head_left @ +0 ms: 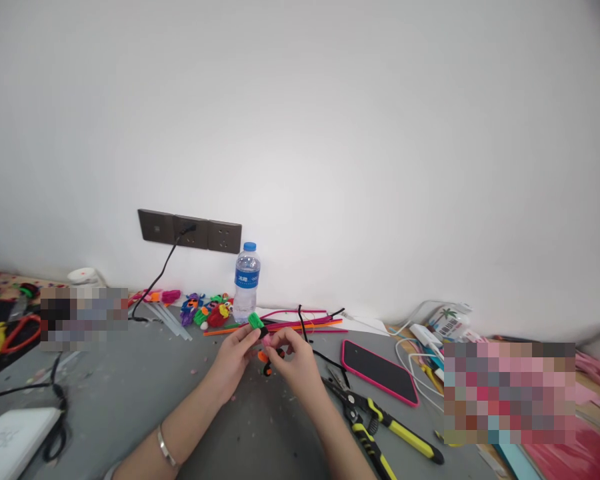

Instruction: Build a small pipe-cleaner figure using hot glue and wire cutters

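The left grip [236,353] was closed in a pinch on a small fuzzy piece [256,321], near its green end, while the right grip [293,360] pinched it around the pink part. The piece thus sat between the two grips, above the bench [130,393], with orange and black parts hanging just below the fingertips; how these were joined could not be made out.

The likeliest trouble seemed to be a twist or tug from the right grip while the left held only the green end: a loose join might have turned or come apart. Pressing hard could also have flattened the soft pile, and the dangling black part might have snagged on a finger.

Beyond the grips lay coloured stems [305,326], with a bottle [247,283] standing behind the left one; a careless forward reach could have scattered the first or tipped the second. The pliers [410,437] lay just right of the right forearm, so a sideways swing of the elbow might have knocked them, or pushed them towards the phone [380,373] beyond.
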{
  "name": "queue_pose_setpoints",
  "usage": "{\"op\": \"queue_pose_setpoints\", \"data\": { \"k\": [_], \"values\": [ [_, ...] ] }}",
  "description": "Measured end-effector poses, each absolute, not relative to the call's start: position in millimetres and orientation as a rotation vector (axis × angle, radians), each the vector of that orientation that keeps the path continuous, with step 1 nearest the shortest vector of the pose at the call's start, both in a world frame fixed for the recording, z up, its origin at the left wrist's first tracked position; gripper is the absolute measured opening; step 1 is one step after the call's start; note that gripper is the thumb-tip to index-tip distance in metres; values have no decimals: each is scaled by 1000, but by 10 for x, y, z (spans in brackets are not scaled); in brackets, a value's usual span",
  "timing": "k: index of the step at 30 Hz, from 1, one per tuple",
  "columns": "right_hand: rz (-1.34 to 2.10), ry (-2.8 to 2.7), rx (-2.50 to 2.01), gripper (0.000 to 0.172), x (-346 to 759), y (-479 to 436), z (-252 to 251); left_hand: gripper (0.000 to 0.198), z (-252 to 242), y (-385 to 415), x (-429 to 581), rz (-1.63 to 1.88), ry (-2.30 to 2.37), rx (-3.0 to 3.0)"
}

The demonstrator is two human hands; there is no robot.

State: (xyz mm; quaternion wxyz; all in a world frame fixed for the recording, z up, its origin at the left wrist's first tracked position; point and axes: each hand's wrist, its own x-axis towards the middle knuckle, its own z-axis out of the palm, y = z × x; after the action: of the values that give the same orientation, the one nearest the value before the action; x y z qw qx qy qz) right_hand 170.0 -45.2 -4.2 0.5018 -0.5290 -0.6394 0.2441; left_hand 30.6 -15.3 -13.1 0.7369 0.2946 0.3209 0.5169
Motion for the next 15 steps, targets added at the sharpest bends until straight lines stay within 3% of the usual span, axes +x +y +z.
{"op": "queue_pose_setpoints", "data": {
  "k": [5, 12, 15],
  "values": [
    [405, -1614, -1253, 6, 1710, -449, -70, 26, -162, -138, 321, 1140, 697, 596],
    [190, -1636, -1190, 55, 1706, -486, -120, 33, -171, -154, 357, 1172, 682, 486],
    [171, -1628, -1131, 67, 1700, -474, -160, 34, -172, -161, 368, 1203, 684, 481]
  ]
}}
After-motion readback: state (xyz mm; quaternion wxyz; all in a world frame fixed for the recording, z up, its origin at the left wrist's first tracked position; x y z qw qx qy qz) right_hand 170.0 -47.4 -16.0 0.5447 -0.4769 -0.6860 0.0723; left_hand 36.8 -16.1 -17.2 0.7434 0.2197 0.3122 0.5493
